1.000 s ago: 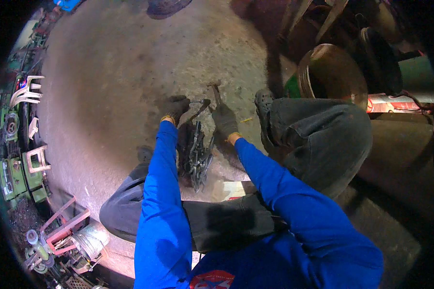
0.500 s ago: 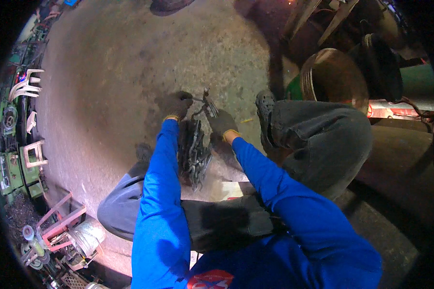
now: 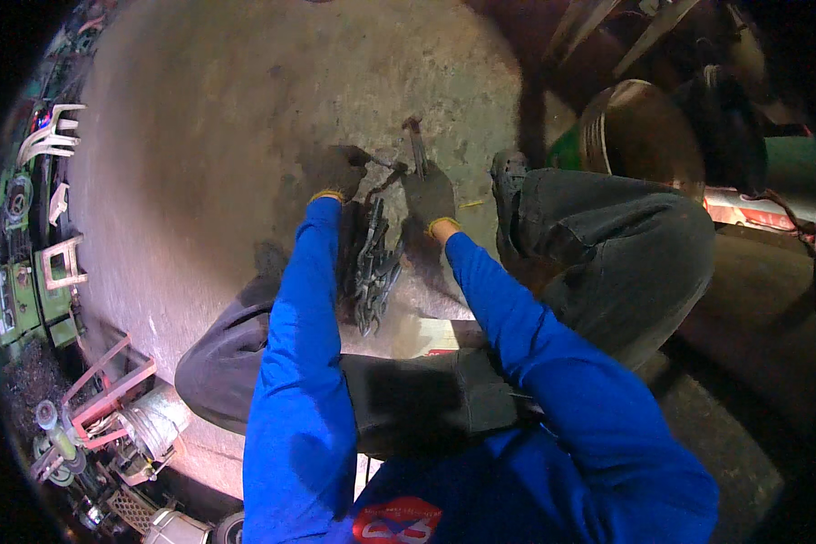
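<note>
L. hand (image 3: pixel 335 172) closed on thin metal rod (image 3: pixel 382 162); R. hand (image 3: pixel 431 195) closed on hammer (image 3: pixel 417 150), head fwd. Dark chain (image 3: pixel 370 263) heaped on floor (image 3: pixel 199 136) nr. both hands, upper end nr. rod tip.

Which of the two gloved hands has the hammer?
The right hand: it grips the hammer, whose head points away from the person. The left hand holds a thin rod instead.
</note>
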Demonstrator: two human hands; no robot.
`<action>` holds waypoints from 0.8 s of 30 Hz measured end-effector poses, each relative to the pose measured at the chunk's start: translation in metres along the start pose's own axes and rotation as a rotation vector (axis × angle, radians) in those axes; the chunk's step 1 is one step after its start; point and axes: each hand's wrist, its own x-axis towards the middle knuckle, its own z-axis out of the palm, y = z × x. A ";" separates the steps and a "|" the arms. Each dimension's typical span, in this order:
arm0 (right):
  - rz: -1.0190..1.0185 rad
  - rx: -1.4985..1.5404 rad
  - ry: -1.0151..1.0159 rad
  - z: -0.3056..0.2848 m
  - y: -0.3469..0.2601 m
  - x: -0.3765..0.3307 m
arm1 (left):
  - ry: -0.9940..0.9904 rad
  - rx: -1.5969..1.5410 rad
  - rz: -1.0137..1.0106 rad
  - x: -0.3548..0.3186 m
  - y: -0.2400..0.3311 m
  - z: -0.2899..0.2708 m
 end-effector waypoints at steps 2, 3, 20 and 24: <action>-0.024 0.040 -0.018 -0.002 0.005 0.003 | -0.038 0.077 -0.025 0.003 0.005 0.003; -0.005 0.019 -0.084 -0.004 0.011 -0.002 | -0.044 0.087 -0.036 0.005 0.007 0.003; 0.033 -0.132 -0.076 0.000 -0.001 -0.025 | 0.027 0.163 -0.086 -0.013 -0.015 0.006; 0.083 0.089 -0.082 -0.011 -0.001 -0.015 | 0.133 0.386 0.008 -0.022 0.020 0.009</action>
